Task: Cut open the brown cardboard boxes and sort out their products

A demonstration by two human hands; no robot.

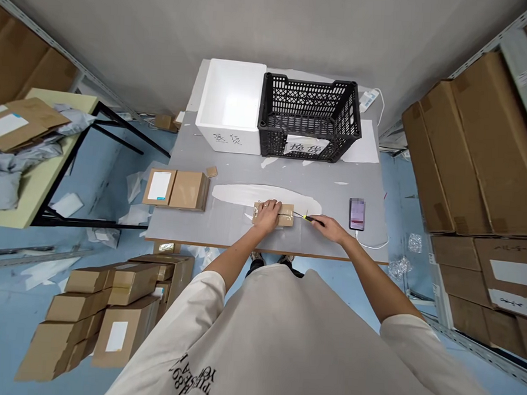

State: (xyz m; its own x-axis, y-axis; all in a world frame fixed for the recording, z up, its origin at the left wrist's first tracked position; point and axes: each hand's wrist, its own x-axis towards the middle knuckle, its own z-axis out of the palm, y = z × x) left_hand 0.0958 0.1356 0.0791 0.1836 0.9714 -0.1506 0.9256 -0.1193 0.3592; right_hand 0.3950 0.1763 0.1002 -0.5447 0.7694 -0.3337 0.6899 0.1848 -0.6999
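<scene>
A small taped cardboard box [286,217] lies flat near the front edge of the grey table. My left hand [267,216] rests on its left part with the fingers stretched over the top, pressing it to the table. In my right hand [329,228] is a utility knife [308,218] with a black and yellow handle. Its thin blade points left and reaches the box's right end, by the tape seam. Whether the blade is inside the tape I cannot tell. My right fingers are wrapped around the handle.
Behind stand a white foam box [236,138] and a black plastic crate [275,140], both with handwritten labels. Two cardboard boxes [188,190] sit at the left, a phone [357,214] with a cable at the right. Stacked cartons [124,326] fill the floor at lower left.
</scene>
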